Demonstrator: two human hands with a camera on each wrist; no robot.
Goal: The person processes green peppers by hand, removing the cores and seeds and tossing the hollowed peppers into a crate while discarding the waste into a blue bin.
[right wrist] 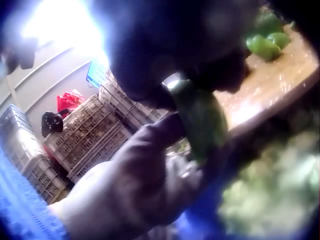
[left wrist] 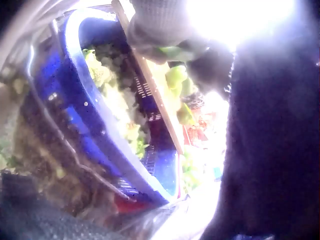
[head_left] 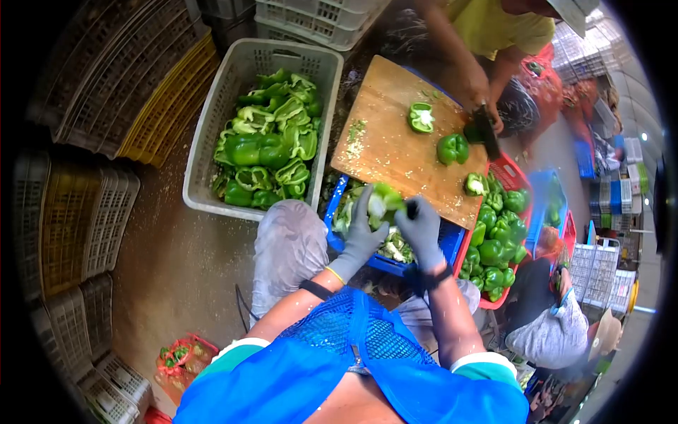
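In the head view a green pepper piece (head_left: pixel 383 202) with pale flesh showing is held over a blue crate (head_left: pixel 335 219) of pale scraps. The left hand (head_left: pixel 361 233), in a grey glove, grips it from the left. From the right the gloved right hand (head_left: pixel 421 232) has its fingertips at the piece's edge. The right wrist view shows the green piece (right wrist: pixel 202 122) between the left hand (right wrist: pixel 135 175) and the dark, close right hand (right wrist: pixel 175 45). A cutting board (head_left: pixel 402 134) lies across the crate's far side, bearing a whole pepper (head_left: pixel 453 149) and a cut one (head_left: pixel 421 118).
A grey crate (head_left: pixel 192 169) of cut peppers stands to the left, a red crate (head_left: pixel 460 263) of whole peppers to the right. Across the board, another person's hand (head_left: pixel 494 119) holds a cleaver (head_left: pixel 487 134). Stacked crates (head_left: pixel 113 78) line the left side.
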